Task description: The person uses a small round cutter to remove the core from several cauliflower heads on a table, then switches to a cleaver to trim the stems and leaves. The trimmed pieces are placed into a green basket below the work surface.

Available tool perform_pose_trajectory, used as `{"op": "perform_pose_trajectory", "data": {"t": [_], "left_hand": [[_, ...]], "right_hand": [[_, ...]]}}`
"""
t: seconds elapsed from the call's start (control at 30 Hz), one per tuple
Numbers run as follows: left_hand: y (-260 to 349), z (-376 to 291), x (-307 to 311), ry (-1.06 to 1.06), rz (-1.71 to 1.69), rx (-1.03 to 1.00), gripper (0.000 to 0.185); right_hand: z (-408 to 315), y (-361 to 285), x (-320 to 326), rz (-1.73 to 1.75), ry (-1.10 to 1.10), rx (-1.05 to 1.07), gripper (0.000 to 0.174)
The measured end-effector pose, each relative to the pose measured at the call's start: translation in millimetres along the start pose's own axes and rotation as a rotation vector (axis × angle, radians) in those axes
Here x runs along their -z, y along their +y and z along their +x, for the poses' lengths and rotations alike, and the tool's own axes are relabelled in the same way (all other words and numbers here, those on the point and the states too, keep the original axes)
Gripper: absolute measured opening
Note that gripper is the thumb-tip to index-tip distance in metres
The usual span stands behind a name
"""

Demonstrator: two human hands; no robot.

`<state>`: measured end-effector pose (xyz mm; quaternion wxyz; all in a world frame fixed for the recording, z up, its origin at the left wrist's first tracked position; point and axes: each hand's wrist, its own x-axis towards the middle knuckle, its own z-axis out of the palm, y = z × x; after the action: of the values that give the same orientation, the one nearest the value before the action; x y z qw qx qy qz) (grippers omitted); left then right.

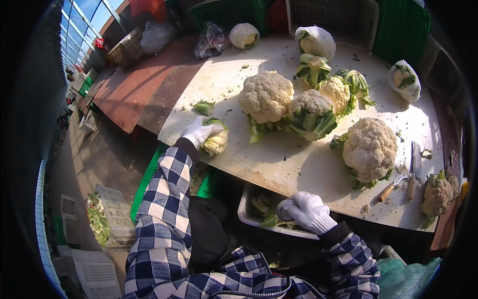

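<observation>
My left hand [201,131], in a white knit glove, grips a small yellowish cauliflower [216,145] by its leafy side at the table's near left edge. A cut leaf piece [204,108] lies just beyond it. My right hand [309,212], gloved too, is curled over a white bin [244,211] holding leaf scraps below the table edge. A greyish rounded shape shows at its fingers; what it is, I cannot tell. On the white tabletop [239,164] stand a large cauliflower [266,97], a leafy one [312,112] and another large head [370,149] at the right.
A broad-bladed knife [414,164] and a wooden-handled hooked tool [390,188] lie at the right. Foam-netted cauliflowers [321,42] sit along the back, before green crates [401,30]. A crate of trimmings [115,216] stands on the floor at left. Green netting [407,276] is at lower right.
</observation>
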<state>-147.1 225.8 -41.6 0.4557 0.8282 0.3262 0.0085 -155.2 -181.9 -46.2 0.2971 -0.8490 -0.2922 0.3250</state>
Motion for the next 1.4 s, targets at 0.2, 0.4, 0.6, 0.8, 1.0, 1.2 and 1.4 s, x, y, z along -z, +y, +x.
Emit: {"op": "perform_pose_trajectory", "data": {"t": [0.2, 0.4, 0.6, 0.8, 1.0, 1.2, 1.4], "left_hand": [[0, -36, -64, -0.103, -0.509, -0.044, 0.058], [46, -69, -107, -0.173, 0.135, -0.115, 0.083], [86, -78, -140, -0.107, 0.285, -0.065, 0.089], [81, -65, -149, -0.115, 0.236, -0.088, 0.089], [74, -58, -147, -0.132, 0.223, -0.121, 0.087], [77, -60, -145, -0.151, 0.231, -0.132, 0.086], [77, -62, -145, -0.157, 0.248, -0.155, 0.079]], "right_hand": [[4, 1, 1, 0.225, 0.116, -0.073, 0.041], [10, -1, 9, 0.504, 0.258, -0.067, 0.030], [30, -2, 9, 0.629, 0.402, -0.133, 0.043], [62, 2, 4, 0.566, 0.507, -0.060, 0.047], [63, 13, 20, 0.691, 0.346, -0.161, 0.042], [61, -4, 24, 0.323, 0.367, 0.032, 0.039], [63, 2, 38, 0.713, 0.443, -0.139, 0.040]]}}
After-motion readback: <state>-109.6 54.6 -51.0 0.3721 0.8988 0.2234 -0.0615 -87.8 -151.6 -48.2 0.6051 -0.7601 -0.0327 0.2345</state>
